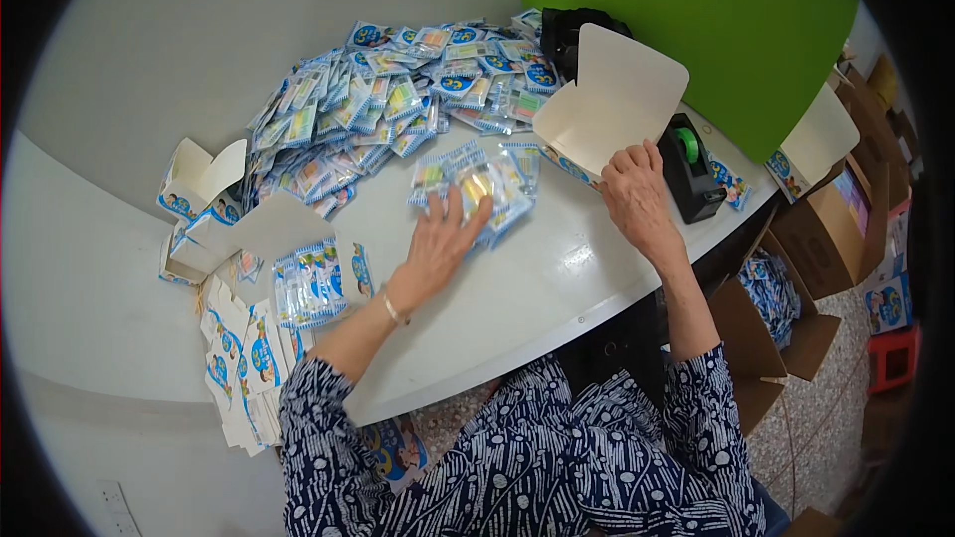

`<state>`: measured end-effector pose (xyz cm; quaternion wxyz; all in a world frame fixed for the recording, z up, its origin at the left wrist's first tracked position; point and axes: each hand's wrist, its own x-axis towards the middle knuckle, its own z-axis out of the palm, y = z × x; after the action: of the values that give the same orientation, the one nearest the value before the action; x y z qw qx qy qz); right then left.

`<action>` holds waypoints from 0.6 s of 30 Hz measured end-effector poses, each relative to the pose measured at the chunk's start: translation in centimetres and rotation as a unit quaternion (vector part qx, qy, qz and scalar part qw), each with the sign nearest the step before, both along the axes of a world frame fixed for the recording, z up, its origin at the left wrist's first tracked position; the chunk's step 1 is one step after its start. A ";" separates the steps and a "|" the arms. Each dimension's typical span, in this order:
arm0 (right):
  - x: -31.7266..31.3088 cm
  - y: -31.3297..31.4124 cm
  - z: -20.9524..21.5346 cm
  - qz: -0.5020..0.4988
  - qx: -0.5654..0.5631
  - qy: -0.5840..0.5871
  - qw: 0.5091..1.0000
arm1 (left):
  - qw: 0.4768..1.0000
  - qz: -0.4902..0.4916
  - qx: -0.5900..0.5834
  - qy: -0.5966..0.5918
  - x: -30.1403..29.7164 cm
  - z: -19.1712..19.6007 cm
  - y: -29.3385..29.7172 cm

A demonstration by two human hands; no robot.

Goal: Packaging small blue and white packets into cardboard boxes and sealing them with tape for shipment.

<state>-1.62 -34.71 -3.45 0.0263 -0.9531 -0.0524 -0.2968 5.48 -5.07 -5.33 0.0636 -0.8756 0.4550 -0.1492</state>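
My left hand (pixel 440 244) lies flat with fingers spread on a small fanned group of blue-and-white sachets (pixel 477 181) in the middle of the white table (pixel 517 303). My right hand (pixel 634 189) grips the lower edge of an open white carton box (pixel 609 99) with its lid flap standing up. A large heap of the same sachets (pixel 398 99) lies behind the small group. Another neat stack of sachets (pixel 310 283) rests to the left of my left forearm.
A black tape dispenser (pixel 688 169) with green tape stands right of the box. Open and flat cartons (pixel 204 201) lie at the table's left. A green board (pixel 696 20) rises behind. Cardboard boxes (pixel 786 318) with more sachets sit on the floor at right.
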 end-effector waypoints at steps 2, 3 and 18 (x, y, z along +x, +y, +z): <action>-0.1 0.4 -0.2 0.023 -0.002 0.008 1.000 | 1.000 -0.002 0.006 -0.017 -1.7 0.3 2.0; -0.2 0.5 -0.3 0.026 0.001 0.012 1.000 | 1.000 -0.016 -0.004 0.008 -2.1 0.4 2.9; -0.5 11.0 -4.6 0.085 0.367 0.152 0.914 | 0.919 0.243 -0.181 0.251 1.0 0.6 -0.7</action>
<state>-2.08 -23.75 -8.03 0.4073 -0.9018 -0.0159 -0.1434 6.44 -5.81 -4.71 -0.1780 -0.9646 0.1942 0.0157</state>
